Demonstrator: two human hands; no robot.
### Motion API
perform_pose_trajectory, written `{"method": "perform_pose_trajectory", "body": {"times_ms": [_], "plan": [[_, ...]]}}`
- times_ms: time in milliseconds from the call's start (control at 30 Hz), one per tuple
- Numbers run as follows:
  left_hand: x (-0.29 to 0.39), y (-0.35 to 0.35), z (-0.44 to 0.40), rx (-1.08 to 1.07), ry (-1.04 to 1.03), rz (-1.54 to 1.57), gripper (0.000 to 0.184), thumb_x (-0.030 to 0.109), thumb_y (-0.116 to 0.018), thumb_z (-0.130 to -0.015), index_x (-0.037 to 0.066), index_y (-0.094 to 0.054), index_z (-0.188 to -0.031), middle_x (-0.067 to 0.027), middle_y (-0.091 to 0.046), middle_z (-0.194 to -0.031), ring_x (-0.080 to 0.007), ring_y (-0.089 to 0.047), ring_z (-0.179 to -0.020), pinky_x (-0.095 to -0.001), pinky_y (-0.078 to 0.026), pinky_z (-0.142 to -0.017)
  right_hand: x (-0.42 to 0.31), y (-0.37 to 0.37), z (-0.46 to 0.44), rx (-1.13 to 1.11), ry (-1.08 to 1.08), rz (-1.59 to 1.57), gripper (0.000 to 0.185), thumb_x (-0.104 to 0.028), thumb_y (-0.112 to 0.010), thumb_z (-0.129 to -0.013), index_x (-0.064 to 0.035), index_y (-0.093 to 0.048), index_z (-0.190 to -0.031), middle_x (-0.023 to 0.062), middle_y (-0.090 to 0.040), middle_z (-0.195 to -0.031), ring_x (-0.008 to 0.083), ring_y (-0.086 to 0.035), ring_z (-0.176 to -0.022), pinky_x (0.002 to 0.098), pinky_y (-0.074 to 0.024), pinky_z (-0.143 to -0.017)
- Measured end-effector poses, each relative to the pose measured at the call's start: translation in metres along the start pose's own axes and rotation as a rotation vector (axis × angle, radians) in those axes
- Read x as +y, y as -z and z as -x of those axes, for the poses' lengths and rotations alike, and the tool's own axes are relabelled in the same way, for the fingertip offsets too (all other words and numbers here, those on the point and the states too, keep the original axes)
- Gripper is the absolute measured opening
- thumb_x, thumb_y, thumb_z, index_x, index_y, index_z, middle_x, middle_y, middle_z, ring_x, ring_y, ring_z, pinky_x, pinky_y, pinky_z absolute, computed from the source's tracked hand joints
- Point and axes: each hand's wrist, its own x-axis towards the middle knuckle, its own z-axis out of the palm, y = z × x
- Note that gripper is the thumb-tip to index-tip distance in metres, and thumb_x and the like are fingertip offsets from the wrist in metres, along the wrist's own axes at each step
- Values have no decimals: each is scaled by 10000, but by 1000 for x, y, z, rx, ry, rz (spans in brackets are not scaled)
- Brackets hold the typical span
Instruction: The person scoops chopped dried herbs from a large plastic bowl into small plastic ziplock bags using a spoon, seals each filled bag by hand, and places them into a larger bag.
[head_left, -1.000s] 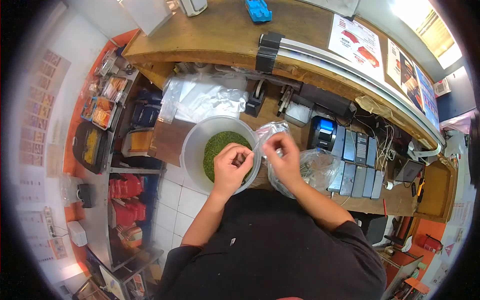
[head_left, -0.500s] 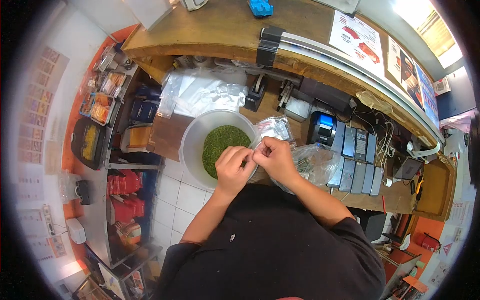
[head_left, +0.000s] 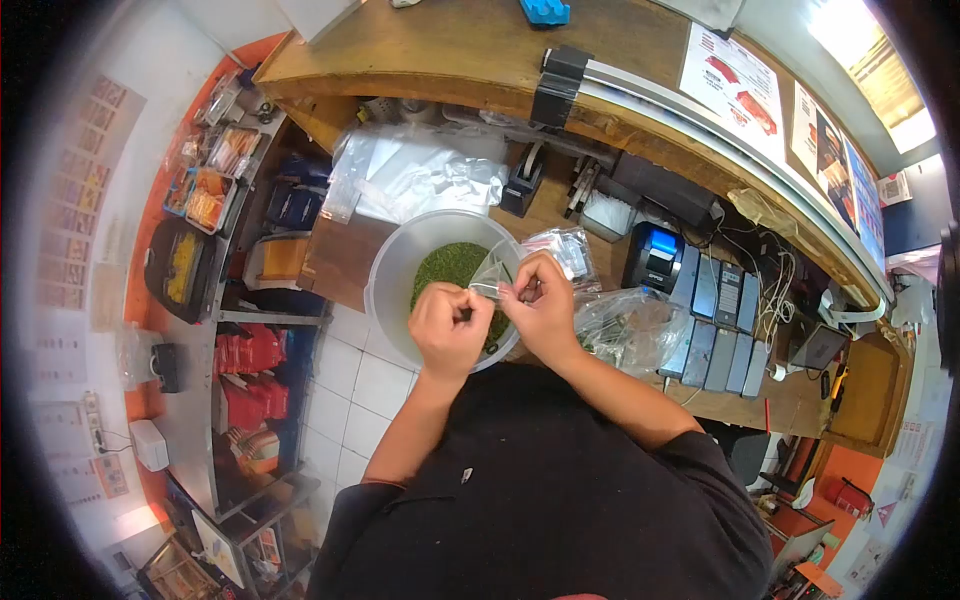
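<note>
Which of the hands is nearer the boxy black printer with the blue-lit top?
Right. The right hand is left of the printer; the left hand is farther left, beyond the right.

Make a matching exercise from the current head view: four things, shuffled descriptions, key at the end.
Things
1. Tub
2. Small clear bag
3. Printer
4. Fire extinguisher

Descriptions
A. Red, toward the picture's right edge
B. Pinched between left hand and right hand
C. Black, with a bright blue patch on top
D. Translucent, holding loose green material

Pairs: 1-D, 2-B, 3-C, 4-A
</note>
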Motion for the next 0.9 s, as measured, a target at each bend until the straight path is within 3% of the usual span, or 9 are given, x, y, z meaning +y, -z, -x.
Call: {"method": "perform_pose_trajectory", "body": {"times_ms": [100, 167, 200, 567, 633, 667, 767, 800, 900], "plan": [[0, 12, -6, -97, 86, 14, 269, -37, -743, -714, 39, -598, -928, -137, -675, -977, -282, -667, -852, -375, -523, -665, -6, 5, -7, -112, -130, -97, 223, -5, -703, -819, -58, -488, -846, 26, -497, -795, 92, -490, -635, 251, -412, -556], [10, 19, -26, -328, -48, 227, 407, 35, -786, -730, 30, -638, -1109, -155, -670, -1161, -341, -629, -1125, -415, -499, -936, -13, 8, -18, -229, -467, -240, 217, 5, -677, -856, -75, -483, -798, 4, -546, -739, 66, -511, -552, 225, -398, -475], [3, 24, -21, -458, -62, 226, 628, 40, -811, -708, 35, -574, -1290, -142, -647, -1275, -356, -564, -1259, -427, -441, -1043, -10, 4, -20, -212, -407, -261, 217, -8, -674, -869, -86, -485, -796, -4, -557, -685, 64, -517, -498, 222, -384, -424], [-35, 63, -4, -350, 161, 243, 750, 16, -816, -714, 20, -500, -1394, -134, -673, -1212, -305, -607, -1200, -416, -459, -1026, -20, -19, -41, -664, -564, -243, 147, -73, -694, -857, -66, -547, -858, -11, -576, -747, 81, -575, -631, 240, -457, -539], [-38, 77, -5, -179, 285, 196, 734, 23, -819, -723, 25, -505, -1386, -134, -657, -1225, -307, -628, -1156, -413, -482, -991, -3, -29, -51, -654, -361, -19, 101, -91, -672, -892, -59, -577, -882, -25, -586, -812, 49, -584, -722, 238, -459, -610], [-47, 82, -1, -128, 254, 177, 800, 27, -834, -709, 25, -467, -1419, -132, -650, -1234, -281, -626, -1136, -409, -483, -973, 14, -31, -56, -683, -129, 202, 175, -168, -695, -878, -28, -594, -905, 47, -633, -850, 149, -630, -770, 304, -495, -673], [-62, 98, 7, -23, 269, 143, 823, 26, -842, -695, 22, -460, -1425, -141, -641, -1236, -263, -621, -1110, -394, -484, -952, 49, -43, -51, -924, 42, 802, 295, -219, -745, -827, -3, -595, -962, 158, -666, -901, 298, -656, -804, 372, -514, -717], [-65, 101, 8, -3, 266, 138, 836, 22, -845, -687, 25, -460, -1430, -142, -637, -1235, -248, -611, -1092, -378, -481, -943, 40, -50, -45, -1019, -134, 862, 348, -177, -747, -788, 17, -581, -1024, 232, -674, -962, 409, -662, -884, 443, -530, -776], [-66, 108, 9, 47, 287, 153, 842, 21, -845, -687, 22, -457, -1434, -144, -636, -1235, -247, -609, -1092, -376, -477, -947, 54, -66, -29, -1299, -314, 1074, 280, -85, -654, -848, 63, -607, -1081, 261, -678, -1069, 401, -682, -1001, 474, -559, -849]]}}
